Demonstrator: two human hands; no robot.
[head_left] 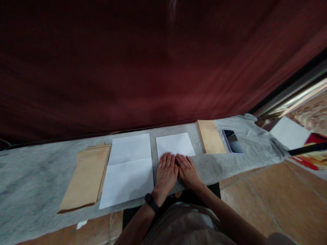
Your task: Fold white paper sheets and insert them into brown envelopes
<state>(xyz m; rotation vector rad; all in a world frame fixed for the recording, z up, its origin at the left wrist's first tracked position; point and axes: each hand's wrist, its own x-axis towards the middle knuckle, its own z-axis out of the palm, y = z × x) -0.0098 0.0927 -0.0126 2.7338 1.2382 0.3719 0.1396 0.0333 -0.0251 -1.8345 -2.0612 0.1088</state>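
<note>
In the lower centre of the frame, the left hand (166,172) and the right hand (188,170) lie side by side, palms down, with their fingers stretched out flat and held close together, pinching nothing. Their fingertips rest at the near edge of a small white sheet (175,142), which lies flat just above them, slightly right of the frame's centre line. A dark wristband (151,201) circles the left wrist. Just beside the left hand, towards the lower left, lies a large white sheet (127,177) with a crease running across it, and at its left edge is a stack of brown envelopes (84,178), their edges slightly uneven. Right of centre lies a smaller stack of brown envelopes (211,137), and just to its right a phone (233,141) in a pale purple case. All of these lie on a grey cloth (30,187) that stretches across the lower part of the frame and bunches up at the right. A dark red surface (163,75) fills the upper part, while brown floor tiles (270,194) show at the lower right
</note>
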